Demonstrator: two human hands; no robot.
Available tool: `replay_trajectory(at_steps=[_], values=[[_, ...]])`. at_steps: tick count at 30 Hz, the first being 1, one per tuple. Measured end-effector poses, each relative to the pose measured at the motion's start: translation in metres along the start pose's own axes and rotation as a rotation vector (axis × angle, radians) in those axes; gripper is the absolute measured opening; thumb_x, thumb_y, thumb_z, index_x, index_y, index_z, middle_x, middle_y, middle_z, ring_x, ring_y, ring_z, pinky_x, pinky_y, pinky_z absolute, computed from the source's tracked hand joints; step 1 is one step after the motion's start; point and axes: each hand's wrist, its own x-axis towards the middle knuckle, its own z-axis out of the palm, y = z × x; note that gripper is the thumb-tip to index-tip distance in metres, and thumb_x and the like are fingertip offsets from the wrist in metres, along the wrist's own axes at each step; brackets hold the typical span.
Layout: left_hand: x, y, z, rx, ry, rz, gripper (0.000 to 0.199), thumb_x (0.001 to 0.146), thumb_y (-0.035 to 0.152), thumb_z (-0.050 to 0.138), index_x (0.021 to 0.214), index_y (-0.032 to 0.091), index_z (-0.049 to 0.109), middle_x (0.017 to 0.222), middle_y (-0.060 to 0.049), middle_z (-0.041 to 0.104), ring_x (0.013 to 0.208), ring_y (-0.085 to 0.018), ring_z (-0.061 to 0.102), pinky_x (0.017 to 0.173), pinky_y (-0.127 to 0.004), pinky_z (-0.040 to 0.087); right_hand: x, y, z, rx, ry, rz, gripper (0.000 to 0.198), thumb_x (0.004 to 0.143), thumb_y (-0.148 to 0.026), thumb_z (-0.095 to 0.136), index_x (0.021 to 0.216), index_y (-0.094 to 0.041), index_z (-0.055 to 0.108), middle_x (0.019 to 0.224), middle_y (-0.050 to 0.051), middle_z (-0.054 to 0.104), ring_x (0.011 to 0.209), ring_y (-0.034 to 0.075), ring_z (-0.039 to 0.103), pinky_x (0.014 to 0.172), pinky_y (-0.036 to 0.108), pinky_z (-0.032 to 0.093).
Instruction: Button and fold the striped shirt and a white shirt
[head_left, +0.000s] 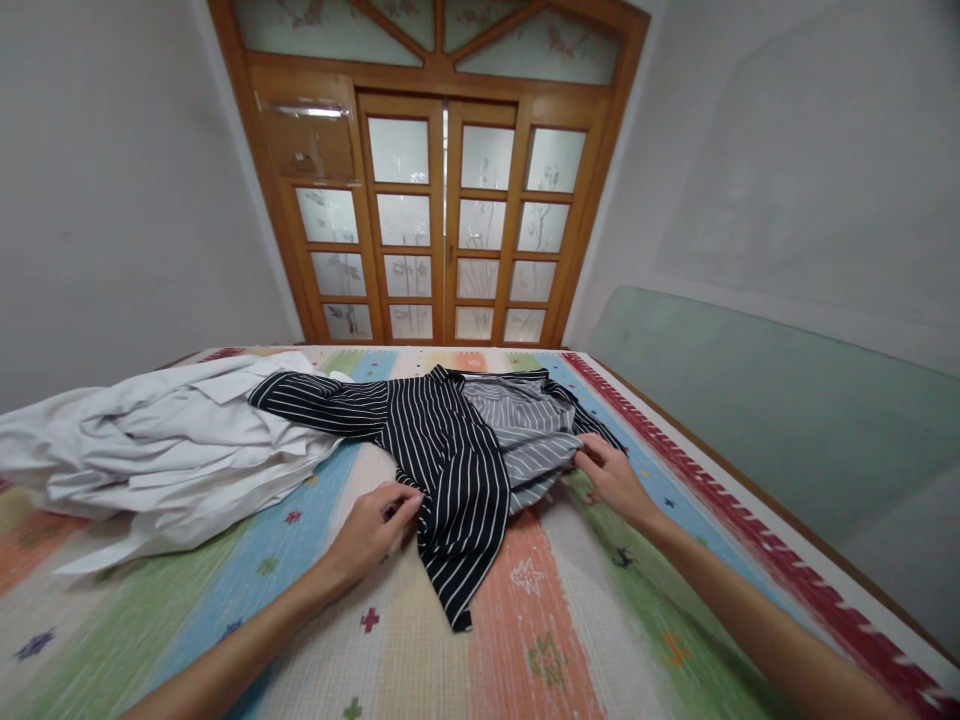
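Note:
A black shirt with white stripes (450, 440) lies spread on the bed, its front open so that the greyish inner side of the fabric shows on the right. One sleeve stretches left across some white cloth. My left hand (382, 518) pinches the shirt's left edge near the lower side, thumb and fingers together. On the other side, my right hand (611, 475) grips the edge of the opened front panel between thumb and fingers. The shirt's lower corner hangs toward me between my two forearms.
A heap of white cloth (187, 430) lies at the left. Beneath everything is a colourful striped bedspread (540, 640). A pale green headboard (750, 390) runs along the right wall, and wooden doors with glass panes (442, 220) stand beyond the bed.

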Motion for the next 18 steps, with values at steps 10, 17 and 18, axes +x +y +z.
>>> replay_trajectory(at_steps=[10,17,18], values=[[-0.001,-0.01,0.022,-0.064,-0.091,0.16,0.079,0.08,0.02,0.06,0.151,0.026,0.026,0.153,-0.011,0.038,0.139,-0.025,0.039,0.114,-0.047,0.036,-0.008,0.002,0.01,0.053,0.074,0.023,0.024,0.073,-0.037,0.061,0.083,-0.024,0.044,0.082,0.002,0.059,0.073,0.019,0.061,0.064,0.03,0.051],[0.02,0.008,0.038,-0.355,0.079,0.002,0.078,0.074,0.023,0.066,0.143,0.021,0.03,0.139,-0.014,0.053,0.115,-0.021,0.061,0.099,-0.039,0.049,-0.015,0.011,0.004,-0.289,-0.174,-0.076,0.007,0.069,-0.025,0.052,0.071,-0.02,0.057,0.077,0.004,0.064,0.074,0.02,0.06,0.074,0.033,0.049],[0.024,0.009,0.039,-0.365,0.12,-0.036,0.064,0.074,0.024,0.065,0.133,0.019,0.042,0.128,-0.012,0.061,0.107,-0.02,0.064,0.094,-0.036,0.052,-0.016,0.012,0.003,-0.301,-0.187,-0.086,0.016,0.068,-0.026,0.054,0.08,-0.019,0.062,0.086,0.006,0.066,0.082,0.023,0.062,0.079,0.035,0.049]])
